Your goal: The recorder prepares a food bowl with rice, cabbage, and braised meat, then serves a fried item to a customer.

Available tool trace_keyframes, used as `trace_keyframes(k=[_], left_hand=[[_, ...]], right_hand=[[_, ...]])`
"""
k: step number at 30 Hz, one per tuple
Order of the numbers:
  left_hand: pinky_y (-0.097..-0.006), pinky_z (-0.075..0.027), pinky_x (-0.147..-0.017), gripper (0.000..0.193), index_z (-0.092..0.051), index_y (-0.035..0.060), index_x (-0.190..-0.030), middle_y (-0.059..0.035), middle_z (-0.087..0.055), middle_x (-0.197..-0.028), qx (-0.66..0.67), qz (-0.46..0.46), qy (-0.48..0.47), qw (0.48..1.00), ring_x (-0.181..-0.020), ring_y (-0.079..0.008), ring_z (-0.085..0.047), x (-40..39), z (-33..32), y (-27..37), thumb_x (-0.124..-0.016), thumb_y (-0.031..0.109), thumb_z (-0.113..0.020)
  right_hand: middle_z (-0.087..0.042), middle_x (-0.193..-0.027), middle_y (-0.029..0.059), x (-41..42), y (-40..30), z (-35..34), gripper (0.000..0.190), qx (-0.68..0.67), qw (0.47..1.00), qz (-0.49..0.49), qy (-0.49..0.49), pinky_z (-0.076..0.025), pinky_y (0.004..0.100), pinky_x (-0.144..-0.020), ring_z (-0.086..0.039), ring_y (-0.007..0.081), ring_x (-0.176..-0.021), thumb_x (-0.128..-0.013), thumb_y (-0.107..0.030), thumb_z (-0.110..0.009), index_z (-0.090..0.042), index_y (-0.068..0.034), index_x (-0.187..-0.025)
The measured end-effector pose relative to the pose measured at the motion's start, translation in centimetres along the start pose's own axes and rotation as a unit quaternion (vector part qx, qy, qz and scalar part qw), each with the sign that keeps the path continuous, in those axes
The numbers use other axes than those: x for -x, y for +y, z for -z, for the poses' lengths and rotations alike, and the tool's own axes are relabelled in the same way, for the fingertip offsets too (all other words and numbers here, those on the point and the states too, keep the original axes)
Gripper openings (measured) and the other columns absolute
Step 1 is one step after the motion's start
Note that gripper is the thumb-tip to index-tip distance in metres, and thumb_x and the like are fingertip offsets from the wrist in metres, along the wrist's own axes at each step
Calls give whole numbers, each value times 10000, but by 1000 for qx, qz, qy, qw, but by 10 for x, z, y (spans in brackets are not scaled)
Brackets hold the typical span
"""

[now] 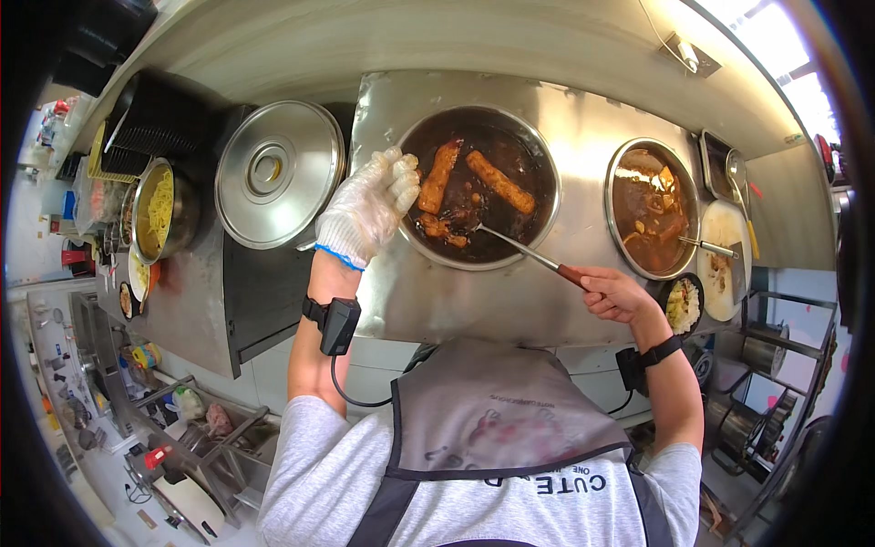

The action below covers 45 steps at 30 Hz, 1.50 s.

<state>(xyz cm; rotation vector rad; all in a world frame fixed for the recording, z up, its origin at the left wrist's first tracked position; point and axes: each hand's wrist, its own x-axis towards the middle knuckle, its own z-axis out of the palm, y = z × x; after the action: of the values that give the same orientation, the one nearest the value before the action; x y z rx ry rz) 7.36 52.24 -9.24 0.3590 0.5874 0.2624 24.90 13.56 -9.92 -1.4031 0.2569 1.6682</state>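
Note:
A large round pot (545, 225) of dark broth is set in the steel counter in front of me. Two long browned pieces of food, one on the left (439, 178) and one on the right (501, 182), float in it, with smaller browned chunks (443, 230) near the lower left. My right hand (616, 292) grips the brown handle of a metal ladle (523, 247); its head is partly hidden in the broth. My left hand (372, 205), in a knit glove under clear plastic, hovers by the pot's left rim. Its fingers are loosely curled, and nothing shows in them.
Left of the pot lies a big steel lid (273, 184), and beyond it a bowl of yellow noodles (156, 212). A second pot (651, 208) of reddish-brown stew stands right. Past it are a bowl of rice (683, 305) and a cutting board (718, 294) with a cleaver (740, 273).

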Motion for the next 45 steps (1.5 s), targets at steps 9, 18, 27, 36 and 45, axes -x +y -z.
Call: trace_keyframes(k=[9, 18, 27, 36, 45], left_hand=[[-381, -471, -984, 383, -495, -15, -1300, -148, -575, -1252, -119, -141, -110, 977, -1114, -284, -566, 50, 7, -6, -961, 142, -576], [-370, -529, -897, 301, -529, -11, -1223, -168, -576, -1223, -11, -50, 6, 999, -1064, -278, -592, 3, -2, 7, -973, 150, -567], [-325, -541, -795, 300, -563, -7, -1168, -132, -627, -1020, -217, -54, 17, 975, -813, -210, -609, -30, -11, -18, -949, 191, -616], [-308, -489, -866, 455, -570, -81, -1249, -173, -679, -1109, -672, -123, 6, 730, -943, -189, -644, -94, 6, -53, -893, 195, -629], [-328, -501, -869, 443, -580, -70, -1241, -166, -674, -1153, -616, -118, 65, 776, -963, -224, -663, -96, 23, -52, -889, 189, -652]], right_hand=[[-341, -676, -50, 2, 20, -8, 451, -47, 998, 35, -30, -187, 148, -389, -247, 11, -496, -1003, -179, -505, -429, -100, -1441], [-390, -674, -40, 34, 30, -42, 450, -62, 997, 45, 6, -207, 171, -377, -297, 23, -476, -995, -132, -450, -418, -74, -1440], [-386, -675, -42, 58, 41, -45, 462, -33, 997, 59, 40, -240, 163, -382, -309, 23, -483, -991, -128, -455, -409, -49, -1444], [-371, -658, -46, 76, 49, -51, 477, -60, 993, 85, 48, -220, 154, -382, -290, 16, -475, -984, -157, -506, -420, -45, -1439], [-347, -650, -54, 95, 63, -46, 481, -104, 987, 113, 55, -220, 155, -382, -274, 17, -475, -977, -162, -524, -426, -34, -1430]])
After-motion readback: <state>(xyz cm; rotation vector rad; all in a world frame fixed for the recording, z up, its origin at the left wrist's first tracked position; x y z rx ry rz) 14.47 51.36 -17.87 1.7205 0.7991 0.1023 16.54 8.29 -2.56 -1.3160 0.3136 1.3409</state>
